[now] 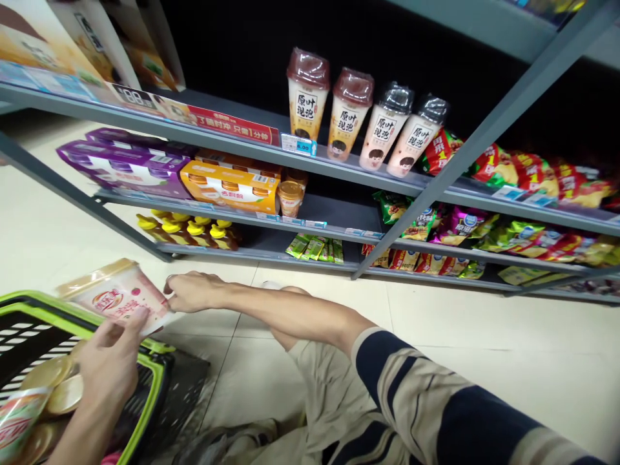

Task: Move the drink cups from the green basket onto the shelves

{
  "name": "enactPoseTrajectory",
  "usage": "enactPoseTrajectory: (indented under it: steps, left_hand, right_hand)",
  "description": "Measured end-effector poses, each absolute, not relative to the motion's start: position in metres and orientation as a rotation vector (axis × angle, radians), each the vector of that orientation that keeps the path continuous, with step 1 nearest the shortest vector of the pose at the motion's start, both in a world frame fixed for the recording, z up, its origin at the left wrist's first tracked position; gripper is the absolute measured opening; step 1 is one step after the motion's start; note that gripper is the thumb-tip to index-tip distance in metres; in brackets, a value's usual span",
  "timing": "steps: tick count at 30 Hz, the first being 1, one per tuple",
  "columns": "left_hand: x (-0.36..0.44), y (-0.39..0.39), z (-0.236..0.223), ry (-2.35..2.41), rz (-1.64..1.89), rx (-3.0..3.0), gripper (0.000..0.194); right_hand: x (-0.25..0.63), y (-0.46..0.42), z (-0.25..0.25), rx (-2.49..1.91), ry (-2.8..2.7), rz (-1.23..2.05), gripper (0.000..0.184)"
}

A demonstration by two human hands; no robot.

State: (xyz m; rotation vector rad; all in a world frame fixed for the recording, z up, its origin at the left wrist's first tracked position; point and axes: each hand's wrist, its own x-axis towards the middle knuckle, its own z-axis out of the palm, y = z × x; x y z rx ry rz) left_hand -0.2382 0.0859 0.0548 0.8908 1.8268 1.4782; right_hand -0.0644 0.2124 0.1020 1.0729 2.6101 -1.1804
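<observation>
the left hand (109,361) and the right hand (194,292) both hold a round cup with a gold lid (116,297), and it has a pink and white label. each hand is closed on it. the cup is just above the green rim of a shopping basket (150,400), with more gold lids (58,394) in the basket. past the hands, a gray metal shelf (339,169) has tall milk tea cups (349,113), yellow-cap bottles (188,232) and snack bags (533,177).
</observation>
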Motion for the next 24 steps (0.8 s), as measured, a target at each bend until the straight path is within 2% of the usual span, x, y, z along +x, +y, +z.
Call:
enactPoseTrajectory:
  steps: [3,6,10,17,22,24]
  left_hand:
    - [-0.243,0.086,0.051,1.723,1.580,0.910,0.048]
    - [-0.252,0.086,0.045,1.669,1.660,0.863,0.066]
    - [-0.256,0.081,0.039,1.638,1.611,0.828,0.075]
    - [-0.243,0.083,0.036,1.562,1.481,0.849,0.081]
    - [-0.229,0.076,0.042,1.630,1.466,0.859,0.098]
    - [-0.225,0.071,0.047,1.626,1.463,0.897,0.097]
  right_hand:
    - [-0.057,0.209,0.100,1.168,2.571,-1.156,0.056]
    - [-0.055,0.210,0.096,1.150,2.599,-1.221,0.051]
    - [-0.058,0.209,0.093,1.132,2.651,-1.309,0.041]
    - [-0.057,0.208,0.098,1.055,2.646,-1.225,0.041]
    - [-0.052,0.197,0.104,1.120,2.638,-1.267,0.036]
    - [-0.051,0.192,0.104,1.157,2.652,-1.281,0.035]
